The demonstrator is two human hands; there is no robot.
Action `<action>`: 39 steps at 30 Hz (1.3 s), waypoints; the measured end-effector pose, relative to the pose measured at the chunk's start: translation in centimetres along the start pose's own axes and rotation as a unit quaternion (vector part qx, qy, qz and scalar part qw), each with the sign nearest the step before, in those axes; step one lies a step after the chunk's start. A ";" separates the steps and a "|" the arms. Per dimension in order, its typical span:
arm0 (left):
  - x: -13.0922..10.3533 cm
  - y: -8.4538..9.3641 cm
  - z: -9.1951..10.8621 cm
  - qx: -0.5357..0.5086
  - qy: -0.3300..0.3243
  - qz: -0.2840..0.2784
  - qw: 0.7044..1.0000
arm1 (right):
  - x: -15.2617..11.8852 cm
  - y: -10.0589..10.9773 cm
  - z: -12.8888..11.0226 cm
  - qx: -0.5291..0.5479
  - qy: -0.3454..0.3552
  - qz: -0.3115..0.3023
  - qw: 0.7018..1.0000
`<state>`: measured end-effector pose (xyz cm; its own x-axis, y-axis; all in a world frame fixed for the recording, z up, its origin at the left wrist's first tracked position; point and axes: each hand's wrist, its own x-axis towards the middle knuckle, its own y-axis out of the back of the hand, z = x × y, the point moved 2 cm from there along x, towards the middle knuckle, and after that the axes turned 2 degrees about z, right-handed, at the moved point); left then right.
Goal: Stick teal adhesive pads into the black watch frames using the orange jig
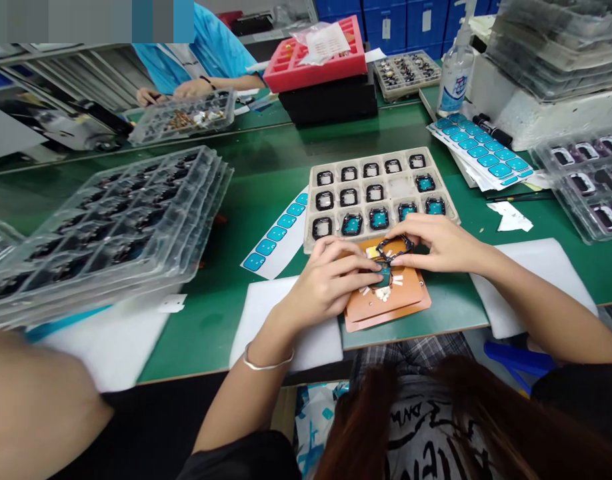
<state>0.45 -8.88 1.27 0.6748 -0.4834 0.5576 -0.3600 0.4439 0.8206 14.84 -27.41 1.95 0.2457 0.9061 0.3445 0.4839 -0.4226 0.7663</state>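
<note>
In the head view, my right hand [439,245] pinches a black rounded-square frame [395,249] between thumb and fingers, tilted above an orange-brown pad [363,308]. My left hand [331,277] has its fingertips on a small teal piece [385,275] just below the frame; its thumb is hidden. Small white strips [383,293] lie around the teal piece on the pad. Directly behind my hands stands a beige compartment tray [309,213] holding black frames, several of them with teal faces.
A sheet of teal stickers [276,233] lies left of the tray. Stacked clear trays [206,220] stand farther left. Teal sticker sheets [481,150], a pump bottle [456,80] and another clear tray [586,227] are at right. Across the table, a person in blue [221,47] works.
</note>
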 end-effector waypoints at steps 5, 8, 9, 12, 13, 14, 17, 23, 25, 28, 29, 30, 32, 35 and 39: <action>0.0 0.3 0.3 -0.024 0.022 -0.023 0.999 | -0.3 0.0 -0.5 -0.027 -0.003 0.007 1.000; 0.2 0.5 0.4 -0.018 0.021 -0.023 0.999 | -0.4 0.2 -0.8 -0.037 0.013 0.025 0.999; 0.3 0.6 0.5 -0.011 0.018 -0.020 1.000 | -0.4 0.2 -0.9 -0.033 0.015 0.026 0.999; 0.4 0.5 0.7 0.005 0.009 -0.011 1.000 | -0.4 -0.1 -1.3 -0.044 0.000 0.030 0.999; 0.4 0.4 0.7 0.004 0.007 -0.011 1.000 | -0.4 -0.3 -1.5 -0.062 -0.010 0.036 0.997; 0.5 0.3 0.8 0.001 0.005 -0.013 1.000 | -0.4 -0.5 -1.6 -0.081 -0.018 0.043 0.996; 0.4 0.3 0.8 0.001 0.003 -0.020 1.000 | -0.5 -0.6 -2.0 -0.107 -0.015 0.050 0.993; 0.2 0.5 0.5 0.010 0.000 -0.028 1.000 | -0.3 1.4 -0.1 0.008 0.090 0.012 0.996; 0.2 0.5 0.4 0.008 -0.010 -0.017 1.000 | -0.2 1.7 0.7 0.024 0.120 -0.013 0.992; 0.2 0.3 0.3 0.003 -0.026 -0.002 1.000 | -0.1 1.6 1.5 0.058 0.116 -0.027 0.991; 0.2 0.3 0.3 0.003 -0.027 0.001 1.000 | 0.0 1.5 1.6 0.066 0.115 -0.028 0.991; 0.2 0.3 0.3 0.004 -0.027 0.002 1.000 | 0.0 1.4 1.6 0.070 0.116 -0.028 0.990; 0.3 0.2 0.5 0.008 -0.026 0.005 1.000 | 0.0 1.3 1.5 0.071 0.126 -0.026 0.989; 0.5 0.2 0.8 0.002 -0.031 0.016 0.999 | 0.1 1.4 1.6 0.076 0.138 -0.027 0.987; 0.7 0.2 1.1 0.001 -0.028 0.024 0.999 | 0.2 0.8 1.7 0.092 0.134 -0.015 0.987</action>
<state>0.18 -9.93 1.95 0.6194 -0.5026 0.6031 -0.3926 0.4669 0.7924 16.74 -27.56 1.71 0.0087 0.8811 0.4729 0.6377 -0.3691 0.6760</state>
